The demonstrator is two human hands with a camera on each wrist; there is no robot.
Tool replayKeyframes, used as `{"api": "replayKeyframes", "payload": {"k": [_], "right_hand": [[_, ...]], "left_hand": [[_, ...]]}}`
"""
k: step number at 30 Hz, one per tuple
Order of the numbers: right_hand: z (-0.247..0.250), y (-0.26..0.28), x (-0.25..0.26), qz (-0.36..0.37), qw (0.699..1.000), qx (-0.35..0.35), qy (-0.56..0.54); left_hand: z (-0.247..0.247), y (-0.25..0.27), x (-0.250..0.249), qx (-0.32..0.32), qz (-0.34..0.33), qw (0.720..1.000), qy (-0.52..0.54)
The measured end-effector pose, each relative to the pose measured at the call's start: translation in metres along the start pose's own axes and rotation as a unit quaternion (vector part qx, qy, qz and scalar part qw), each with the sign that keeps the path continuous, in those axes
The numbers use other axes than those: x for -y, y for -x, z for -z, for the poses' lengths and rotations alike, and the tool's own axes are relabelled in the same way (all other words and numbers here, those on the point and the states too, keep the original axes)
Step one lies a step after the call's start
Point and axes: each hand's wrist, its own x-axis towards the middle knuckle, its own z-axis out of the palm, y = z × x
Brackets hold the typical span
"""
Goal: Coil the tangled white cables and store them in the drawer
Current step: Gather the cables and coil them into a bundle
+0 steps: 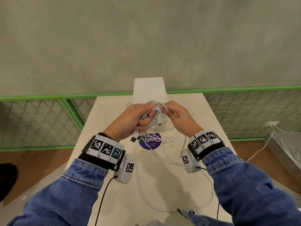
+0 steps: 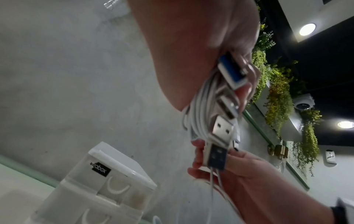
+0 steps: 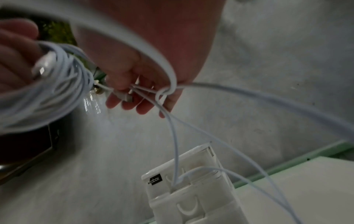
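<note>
My left hand (image 1: 144, 117) grips a coiled bundle of white cables (image 1: 154, 110) above the table, in front of the white drawer unit (image 1: 149, 88). Several USB plugs (image 1: 136, 137) stick out below that fist and show close up as USB plugs (image 2: 223, 128) beside the coil (image 2: 199, 115). My right hand (image 1: 167, 108) pinches loose strands at the coil's right side. In the right wrist view its fingers (image 3: 134, 97) hold thin strands and a small plug, next to the coil (image 3: 49, 91). Loose cable (image 1: 164, 159) trails from the hands onto the table.
The drawer unit (image 3: 191, 191) has curved handles, and a strand hangs in front of its top drawer. A purple round sticker (image 1: 150, 141) lies on the beige table (image 1: 101, 128). Green mesh fencing (image 1: 40, 121) runs behind, and another white cord (image 1: 260, 149) lies on the floor at right.
</note>
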Motion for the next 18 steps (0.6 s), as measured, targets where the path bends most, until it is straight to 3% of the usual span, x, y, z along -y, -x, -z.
{"api": "replayKeyframes", "payload": {"k": [3,9,18], "right_hand": [[0.002,0.003,0.004,-0.046,0.996,0.001,-0.082],[0.004,0.001,0.007,-0.078,0.981,0.100,-0.150],[-0.026,0.014,0.021,-0.136,0.978,0.115,-0.110]], "left_hand": [[0.002,0.002,-0.002,-0.007,0.015,1.000,-0.020],[0.001,0.002,0.000,0.033,0.017,0.999,0.017],[-0.003,-0.006,-0.003,0.010,-0.041,0.991,0.130]]}}
